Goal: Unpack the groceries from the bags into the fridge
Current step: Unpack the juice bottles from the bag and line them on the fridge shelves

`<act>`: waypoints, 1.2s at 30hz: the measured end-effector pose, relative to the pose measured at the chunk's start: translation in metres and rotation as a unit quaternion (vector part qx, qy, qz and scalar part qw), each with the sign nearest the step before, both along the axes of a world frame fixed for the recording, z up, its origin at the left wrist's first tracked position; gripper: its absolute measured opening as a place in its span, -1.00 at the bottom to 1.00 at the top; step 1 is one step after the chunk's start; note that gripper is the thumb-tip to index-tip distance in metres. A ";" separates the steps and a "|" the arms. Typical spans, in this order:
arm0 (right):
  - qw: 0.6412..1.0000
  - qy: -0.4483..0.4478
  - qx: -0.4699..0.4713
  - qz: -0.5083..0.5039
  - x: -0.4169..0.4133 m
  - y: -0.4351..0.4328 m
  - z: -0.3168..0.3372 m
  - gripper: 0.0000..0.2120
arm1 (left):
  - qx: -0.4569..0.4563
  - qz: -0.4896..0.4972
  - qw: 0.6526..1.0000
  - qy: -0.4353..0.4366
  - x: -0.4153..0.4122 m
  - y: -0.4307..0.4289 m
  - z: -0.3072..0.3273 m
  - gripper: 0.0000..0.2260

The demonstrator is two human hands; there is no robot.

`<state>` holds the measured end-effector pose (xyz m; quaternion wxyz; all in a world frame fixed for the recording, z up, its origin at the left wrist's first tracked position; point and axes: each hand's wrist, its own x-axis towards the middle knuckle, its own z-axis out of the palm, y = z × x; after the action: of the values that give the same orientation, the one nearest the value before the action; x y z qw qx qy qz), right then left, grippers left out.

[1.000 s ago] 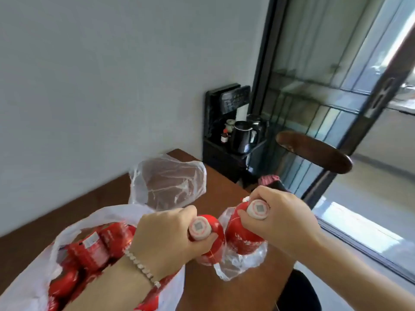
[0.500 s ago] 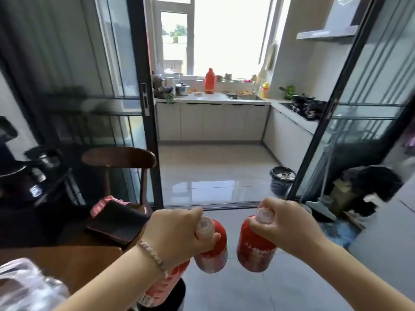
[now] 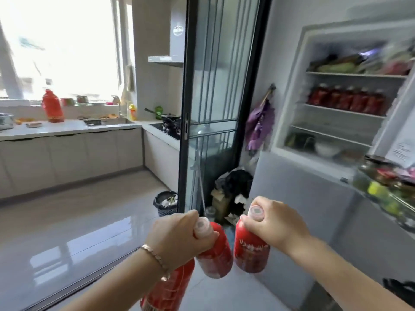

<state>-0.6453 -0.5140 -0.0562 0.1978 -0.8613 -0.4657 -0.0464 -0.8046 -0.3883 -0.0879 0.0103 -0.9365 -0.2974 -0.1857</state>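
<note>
Left hand (image 3: pixel 179 239) gripping 2 red bottles (image 3: pixel 216 254) | right hand (image 3: pixel 275 223) gripping 1 red bottle (image 3: pixel 251 254) | fridge (image 3: pixel 303 182) standing open at 2 o'clock

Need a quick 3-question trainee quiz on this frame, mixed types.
1. True or false: the white fridge stands open.
2. The row of red bottles inside it sits on: A the top shelf, B the second shelf down, C the bottom shelf.
3. Fill in: the right hand grips exactly ___ red plastic bottle.
Key: 1 true; 2 B; 3 one.
</note>
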 end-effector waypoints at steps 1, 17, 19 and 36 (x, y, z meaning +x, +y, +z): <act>1.000 -0.004 0.003 -0.020 0.019 0.007 0.000 -0.72 | 0.003 -0.021 1.000 0.000 0.025 0.013 0.002 -0.51; 0.967 -0.024 0.046 -0.248 0.287 0.107 0.070 -0.73 | 0.039 -0.290 0.956 -0.034 0.401 0.167 0.094 -0.61; 0.962 -0.035 0.063 -0.263 0.324 0.114 0.079 -0.71 | 0.040 -0.305 0.951 -0.041 0.448 0.173 0.102 -0.63; 0.881 -0.202 0.246 -0.350 0.686 0.151 0.184 -0.75 | 0.095 -0.344 0.910 -0.211 0.834 0.191 0.229 -0.61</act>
<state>0.0407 -0.3634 0.1282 0.2761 -0.8639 -0.1368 -0.3984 0.0299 -0.1975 0.1414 -0.0283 -0.9144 0.0675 -0.3982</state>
